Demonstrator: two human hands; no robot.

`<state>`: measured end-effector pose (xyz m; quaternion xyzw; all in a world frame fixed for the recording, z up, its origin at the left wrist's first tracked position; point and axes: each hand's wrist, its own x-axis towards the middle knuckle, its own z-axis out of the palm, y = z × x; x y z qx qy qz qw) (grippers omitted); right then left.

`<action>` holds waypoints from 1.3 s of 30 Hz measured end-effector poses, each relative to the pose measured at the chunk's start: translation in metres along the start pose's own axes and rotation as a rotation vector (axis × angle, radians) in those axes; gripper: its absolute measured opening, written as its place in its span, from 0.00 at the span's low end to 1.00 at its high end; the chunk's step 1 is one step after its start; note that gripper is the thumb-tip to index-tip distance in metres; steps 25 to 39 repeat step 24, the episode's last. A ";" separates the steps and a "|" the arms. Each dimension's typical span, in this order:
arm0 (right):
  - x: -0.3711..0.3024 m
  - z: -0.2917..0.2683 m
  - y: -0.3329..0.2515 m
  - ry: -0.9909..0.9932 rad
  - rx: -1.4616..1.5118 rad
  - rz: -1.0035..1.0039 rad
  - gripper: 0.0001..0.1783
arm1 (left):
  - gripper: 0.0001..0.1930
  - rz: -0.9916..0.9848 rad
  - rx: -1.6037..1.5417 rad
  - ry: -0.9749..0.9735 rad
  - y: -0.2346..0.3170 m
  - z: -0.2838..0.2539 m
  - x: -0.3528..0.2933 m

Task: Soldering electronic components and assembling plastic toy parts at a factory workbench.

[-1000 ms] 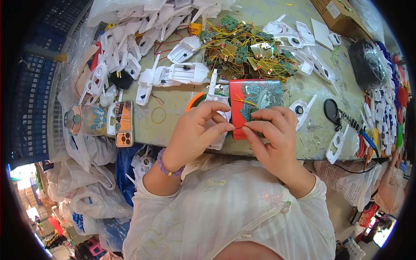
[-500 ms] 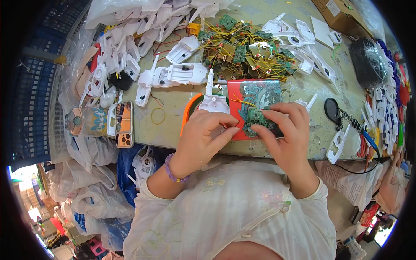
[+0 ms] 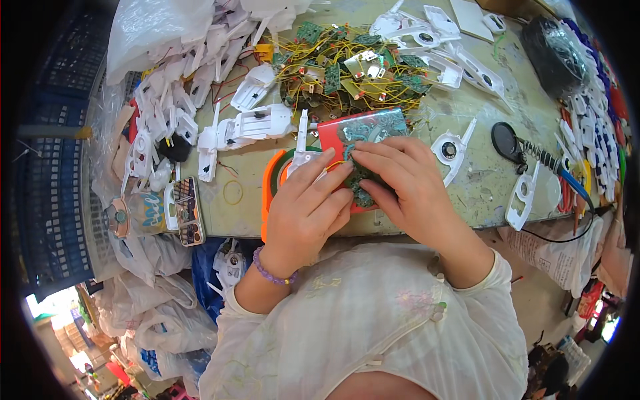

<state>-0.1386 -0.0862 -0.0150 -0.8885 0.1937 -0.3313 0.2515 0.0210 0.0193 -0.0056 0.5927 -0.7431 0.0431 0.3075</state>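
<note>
A small green circuit board (image 3: 361, 175) is gripped by the fingers of my right hand (image 3: 412, 179), above a red booklet (image 3: 329, 137) with a blue-green pattern. My left hand (image 3: 308, 208) reaches in from the other side, its fingertips drawn together against the board's left edge. A short piece of yellow wire shows by those fingertips; what they pinch is hidden. Beyond my left hand, a white plastic housing (image 3: 303, 156) lies within an orange ring (image 3: 271, 193), partly covered by my fingers.
A heap of circuit boards with yellow wires (image 3: 347, 67) lies behind the booklet. White housings (image 3: 257, 125) are piled at the far left and more lie at the far right. A phone (image 3: 190, 210) and a bottle (image 3: 143, 212) stand left; a magnifier (image 3: 508, 142) lies right.
My left hand has come closer to my right, its fingers now meeting at the board. The view has shifted, and a white housing right of my right hand shows more fully.
</note>
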 end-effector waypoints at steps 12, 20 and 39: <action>-0.002 -0.001 0.006 0.071 0.038 -0.055 0.20 | 0.07 -0.035 -0.051 -0.008 0.001 0.003 -0.005; -0.074 -0.055 0.028 0.686 0.328 0.402 0.06 | 0.07 -0.041 -0.081 -0.005 0.000 0.002 -0.006; -0.121 -0.091 0.046 0.917 0.298 0.605 0.07 | 0.07 -0.028 -0.056 -0.019 -0.002 0.003 -0.005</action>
